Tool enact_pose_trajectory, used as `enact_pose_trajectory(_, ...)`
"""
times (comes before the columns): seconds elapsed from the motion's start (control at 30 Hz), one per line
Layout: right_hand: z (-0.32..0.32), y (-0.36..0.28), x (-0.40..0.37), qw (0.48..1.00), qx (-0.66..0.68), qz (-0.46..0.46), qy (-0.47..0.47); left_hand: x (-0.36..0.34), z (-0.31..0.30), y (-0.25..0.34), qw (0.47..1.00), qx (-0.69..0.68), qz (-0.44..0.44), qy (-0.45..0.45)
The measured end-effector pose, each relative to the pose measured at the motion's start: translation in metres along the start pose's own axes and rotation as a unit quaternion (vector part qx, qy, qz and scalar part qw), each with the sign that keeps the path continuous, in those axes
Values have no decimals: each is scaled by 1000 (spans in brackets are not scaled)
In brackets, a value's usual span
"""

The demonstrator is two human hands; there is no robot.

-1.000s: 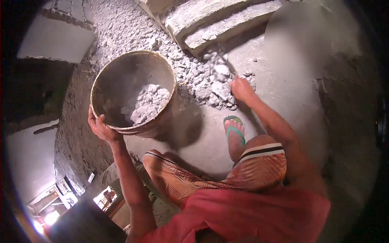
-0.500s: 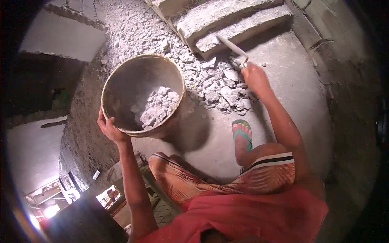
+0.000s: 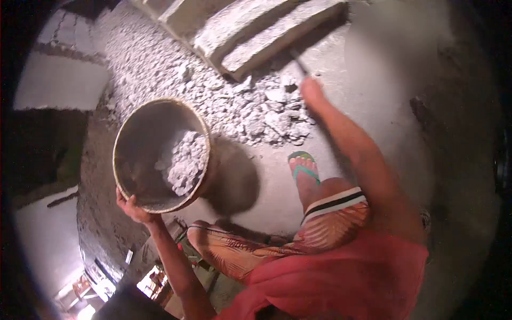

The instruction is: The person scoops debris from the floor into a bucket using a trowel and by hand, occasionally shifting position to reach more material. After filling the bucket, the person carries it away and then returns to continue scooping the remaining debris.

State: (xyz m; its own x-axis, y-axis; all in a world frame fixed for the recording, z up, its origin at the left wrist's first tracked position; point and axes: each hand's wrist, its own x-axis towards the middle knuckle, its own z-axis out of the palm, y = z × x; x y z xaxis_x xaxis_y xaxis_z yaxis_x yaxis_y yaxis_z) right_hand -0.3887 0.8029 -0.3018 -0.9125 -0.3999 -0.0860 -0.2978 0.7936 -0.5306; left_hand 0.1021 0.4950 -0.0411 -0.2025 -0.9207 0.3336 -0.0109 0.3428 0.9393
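My left hand grips the rim of a round bucket, which is tilted with its mouth toward me. Broken grey rubble lies inside it, on the right side. My right hand is closed around the handle of a trowel, whose blade points up and away from me, partly blurred. Beside and below the trowel, a heap of rubble chunks lies on the floor, to the right of the bucket.
Concrete steps rise at the top, with finer rubble spread to their left. My foot in a green sandal is on the concrete floor below the heap. A wall stands at the left.
The view has shifted, so the steps and heap appear further left. The bucket sits lower and left in view, still held. The trowel now appears steeper and nearer the heap's right edge.
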Motion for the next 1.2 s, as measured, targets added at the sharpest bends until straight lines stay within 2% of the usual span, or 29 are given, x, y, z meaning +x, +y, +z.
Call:
enact_pose_trajectory(0.03, 21, -7, -18, 999, -46, -28, -8, -1, -2, -1, 1000, -20, -14, -5)
enact_pose_trajectory(0.07, 15, -17, -48, 995, 17, -94, 4, -2, -3, 0, 999, -38, -25, -7)
enact_pose_trajectory(0.13, -32, -44, -95, 993, -11, -93, -67, -9, -5, 4, 999, -31, -16, 9)
enact_pose_trajectory(0.17, -40, -30, -91, 977, -84, -185, -56, -12, -11, 1, 998, -50, -37, 12)
enact_pose_trajectory(0.23, -52, 4, -92, 981, -117, -151, -14, -19, -33, -5, 994, -69, -88, 0)
enact_pose_trajectory(0.27, -59, 15, -86, 996, -81, -26, 25, -22, -46, -9, 994, -56, -96, 0)
enact_pose_trajectory(0.33, -72, 44, -66, 990, -105, 73, 57, -24, -57, -21, 997, -31, -76, 9)
enact_pose_trajectory(0.37, -71, 51, -74, 991, -107, 65, 47, -27, -60, -16, 995, 47, -87, 17)
enact_pose_trajectory(0.43, -53, 48, -94, 992, -97, 81, 23, -25, -71, -28, 994, -28, -99, 42)
enact_pose_trajectory(0.5, -22, 39, -133, 997, -71, -4, -16, -27, -79, -30, 992, -13, -113, 53)
enact_pose_trajectory(0.53, -29, 18, -154, 998, -39, -32, -39, -27, -88, -40, 994, -19, -96, 53)
enact_pose_trajectory(0.6, -45, 9, -172, 983, -61, -172, -17, -30, -97, -43, 995, -26, -81, 55)
enact_pose_trajectory(0.63, -53, 15, -175, 982, -66, -176, -18, -36, -94, -36, 991, -46, -109, 57)
enact_pose_trajectory(0.7, -80, 26, -179, 988, 107, -1, -111, -47, -99, -36, 979, -109, -167, 50)
enact_pose_trajectory(0.73, -94, 31, -189, 989, 99, -4, -113, -54, -109, -43, 977, -112, -172, 56)
enact_pose_trajectory(0.8, -127, 28, -207, 963, 198, 113, -143, -56, -114, -46, 958, -220, -185, -9)
enact_pose_trajectory(0.83, -137, 33, -219, 952, 225, 143, -154, -59, -107, -43, 957, -222, -181, 40)
enact_pose_trajectory(0.87, -144, 40, -234, 945, 235, 154, -165, -55, -122, -71, 956, -226, -183, 39)
enact_pose_trajectory(0.9, -149, 44, -250, 939, 242, 170, -177, -52, -151, -125, 999, -29, -29, 16)
enact_pose_trajectory(0.97, -156, 68, -294, 935, 238, 183, -190, -60, -140, -97, 954, -224, -197, 14)
enact_pose_trajectory(1.07, -141, 101, -348, 940, 190, 172, -226, -79, -125, -61, 973, -157, -169, 17)
enact_pose_trajectory(1.1, -138, 117, -374, 942, 177, 164, -234, -80, -116, -50, 943, -179, -255, 121)
enact_pose_trajectory(1.13, -134, 125, -387, 946, 156, 149, -244, -81, -116, -52, 943, -178, -253, 124)
enact_pose_trajectory(1.2, -121, 142, -400, 956, 119, 94, -251, -79, -107, -62, 927, -210, -246, 191)
